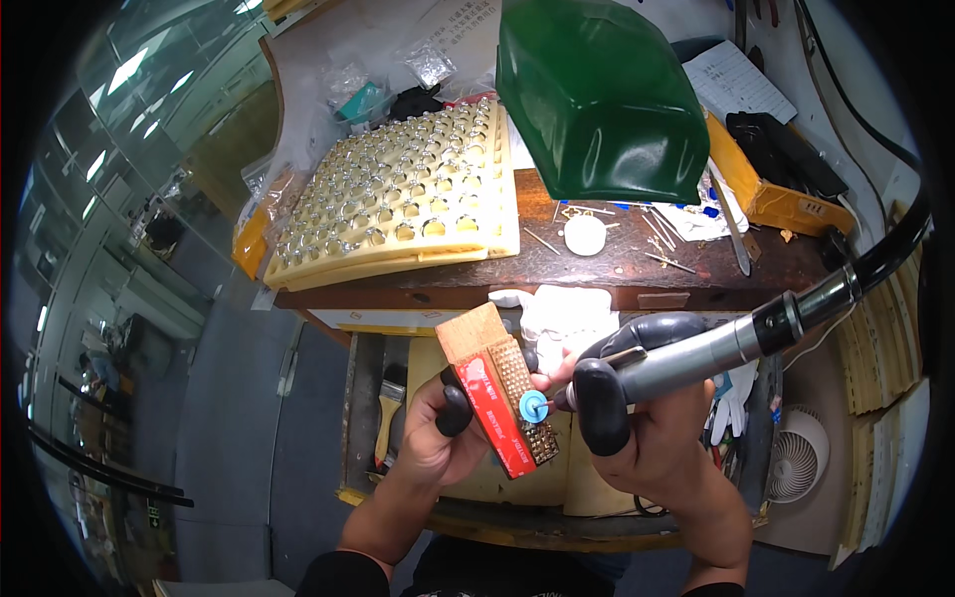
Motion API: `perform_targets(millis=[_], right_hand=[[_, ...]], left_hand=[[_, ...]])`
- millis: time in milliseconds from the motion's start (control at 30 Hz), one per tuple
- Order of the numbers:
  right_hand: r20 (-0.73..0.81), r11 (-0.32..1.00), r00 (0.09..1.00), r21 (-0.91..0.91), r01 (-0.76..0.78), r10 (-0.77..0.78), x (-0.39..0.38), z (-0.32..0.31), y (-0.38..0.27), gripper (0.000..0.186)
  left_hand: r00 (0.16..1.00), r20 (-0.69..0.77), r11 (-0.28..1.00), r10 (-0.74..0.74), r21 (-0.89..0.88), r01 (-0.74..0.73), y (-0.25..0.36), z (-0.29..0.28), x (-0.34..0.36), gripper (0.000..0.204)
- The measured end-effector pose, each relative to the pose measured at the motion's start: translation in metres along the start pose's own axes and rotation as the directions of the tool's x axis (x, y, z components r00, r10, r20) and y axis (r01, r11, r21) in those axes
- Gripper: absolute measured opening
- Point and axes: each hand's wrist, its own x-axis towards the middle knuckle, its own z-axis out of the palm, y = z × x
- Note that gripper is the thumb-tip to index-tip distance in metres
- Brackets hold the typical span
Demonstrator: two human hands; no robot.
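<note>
My left hand (438, 433), with a black finger cover, grips a wooden block (473, 333) with a red label (485, 418) and a strip of small metallic studs or pieces (515, 368). My right hand (652, 443), with black finger covers, grips a grey rotary handpiece (696, 356) on a dark flexible shaft. At the handpiece's tip, a small pale blue disc (533, 406) lies against or just over the studded strip; I cannot tell whether it touches. Behind both hands is a white cloth (567, 310).
The wooden bench (477, 281) holds a cream tray of rings (398, 189), a green padded shape (607, 90), a white round pot (585, 234), needle files and an orange box (761, 204). Below sit an open drawer (438, 512) with a brush (388, 413) and a fan (796, 453).
</note>
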Motion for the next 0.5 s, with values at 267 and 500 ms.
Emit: perform_targets(millis=[267,500], right_hand=[[-0.011,1.000,1.000,-0.026,-0.009,0.009,0.0005,0.0017,0.0008,0.022],[-0.018,1.000,1.000,-0.016,-0.001,0.001,0.0019,0.0028,0.0006,0.025]], left_hand=[[1.000,0.000,0.995,0.018,0.103,-0.018,0.0006,0.0036,0.0004,0.052],[0.999,0.040,0.991,0.024,0.128,-0.029,0.0015,0.0044,0.0014,0.052]])
